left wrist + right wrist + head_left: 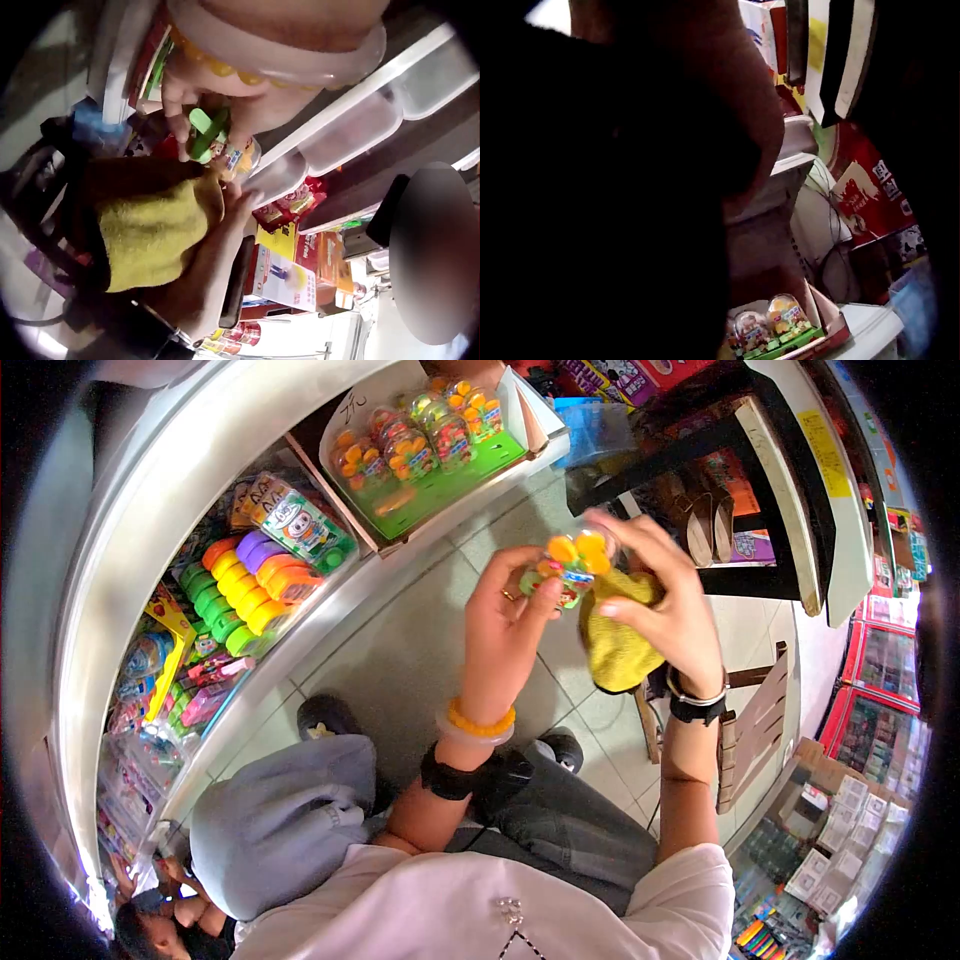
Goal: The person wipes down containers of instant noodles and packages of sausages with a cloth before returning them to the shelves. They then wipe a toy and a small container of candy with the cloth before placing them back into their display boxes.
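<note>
My left hand (507, 625) grips a small clear container (572, 570) with orange and green shapes inside, thumb across its front. In the left wrist view green pieces (208, 135) show at the container's base between the left fingers. A yellow cloth (622, 635) hangs from my right hand (672, 600), whose fingers reach over the container's top and touch it. The left wrist view shows the cloth (154, 236) below both hands. Dark shadow fills much of the right wrist view, hiding the right fingers.
A box (415, 508) of similar containers stands on the display case ahead. Colourful packaged toys (240, 585) lie in the case at left. Wooden-and-black shelving (765, 490) and a slatted wooden chair (765, 730) stand at right. Small white boxes (840, 830) fill a carton at lower right.
</note>
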Motion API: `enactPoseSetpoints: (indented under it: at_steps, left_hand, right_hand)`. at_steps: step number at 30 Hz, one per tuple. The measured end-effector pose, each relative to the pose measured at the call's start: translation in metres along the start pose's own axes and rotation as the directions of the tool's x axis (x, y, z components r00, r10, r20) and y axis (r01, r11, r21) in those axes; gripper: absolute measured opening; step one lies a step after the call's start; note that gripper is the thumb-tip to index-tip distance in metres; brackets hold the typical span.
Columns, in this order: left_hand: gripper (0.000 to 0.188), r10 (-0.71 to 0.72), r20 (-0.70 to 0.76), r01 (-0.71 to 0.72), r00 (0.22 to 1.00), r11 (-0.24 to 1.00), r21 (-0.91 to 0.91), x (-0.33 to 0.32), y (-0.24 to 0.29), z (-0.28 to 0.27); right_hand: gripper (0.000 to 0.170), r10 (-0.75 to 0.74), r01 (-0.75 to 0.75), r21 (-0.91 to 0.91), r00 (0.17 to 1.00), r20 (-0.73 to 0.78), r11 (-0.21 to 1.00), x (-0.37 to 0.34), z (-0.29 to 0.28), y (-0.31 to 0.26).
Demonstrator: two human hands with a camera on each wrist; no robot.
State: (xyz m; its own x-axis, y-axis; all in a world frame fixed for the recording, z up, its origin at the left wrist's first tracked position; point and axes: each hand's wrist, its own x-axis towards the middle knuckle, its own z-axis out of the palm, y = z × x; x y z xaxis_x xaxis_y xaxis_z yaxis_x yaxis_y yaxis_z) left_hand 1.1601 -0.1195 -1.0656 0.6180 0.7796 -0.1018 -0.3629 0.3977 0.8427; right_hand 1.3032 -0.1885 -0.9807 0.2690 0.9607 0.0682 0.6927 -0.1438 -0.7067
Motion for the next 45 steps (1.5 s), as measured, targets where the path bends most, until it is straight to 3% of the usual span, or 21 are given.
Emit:
enactPoseSetpoints:
  at_steps: [2,5,6,8,11,19,26,35,41,45]
  left_hand:
    - [0.026,0.056,0.04,-0.056,0.998,0.998,0.02,0.0,-0.008,-0.003]
    - [0.03,0.104,0.089,-0.115,0.991,0.986,0.122,0.006,-0.007,-0.014]
    - [0.031,0.096,0.038,-0.102,0.995,0.974,0.2,0.01,-0.004,-0.02]
    - [0.033,0.089,-0.063,-0.062,0.994,0.935,0.35,0.021,0.002,-0.038]
    - [0.043,0.166,-0.126,-0.101,0.978,0.906,0.412,0.04,-0.011,-0.085]
    - [0.065,0.246,-0.156,-0.22,0.957,0.961,0.166,0.058,0.016,-0.12]
    - [0.067,0.251,-0.137,-0.228,0.958,0.959,0.167,0.064,0.019,-0.129]
    - [0.068,0.207,-0.169,-0.177,0.964,0.968,0.176,0.061,0.025,-0.122]
    - [0.068,0.204,-0.171,-0.178,0.964,0.972,0.155,0.06,0.024,-0.124]
    - [0.068,0.199,-0.178,-0.176,0.964,0.975,0.138,0.058,0.025,-0.123]
  right_hand:
    - [0.037,0.066,-0.064,0.017,0.994,-0.087,0.998,0.003,0.015,0.002]
    - [0.031,-0.008,0.023,0.099,0.989,-0.15,0.995,0.009,0.021,0.011]
    - [0.029,-0.04,0.046,0.022,0.98,-0.193,0.999,0.012,0.022,0.011]
    - [0.028,-0.009,0.028,0.074,0.97,-0.244,0.997,0.016,0.026,0.017]
    - [0.026,0.028,-0.009,0.077,0.969,-0.246,0.997,0.023,0.029,0.021]
    - [0.026,-0.215,0.204,-0.078,0.962,-0.17,0.976,0.066,0.062,0.04]
    - [0.025,-0.213,0.191,-0.119,0.952,-0.221,0.974,0.112,0.117,0.036]
    - [0.026,-0.305,0.284,-0.141,0.938,-0.164,0.949,0.139,0.144,0.046]
    - [0.026,-0.239,0.208,-0.251,0.966,-0.098,0.945,0.142,0.148,0.044]
    - [0.026,-0.291,0.266,-0.211,0.952,-0.097,0.94,0.143,0.141,0.043]
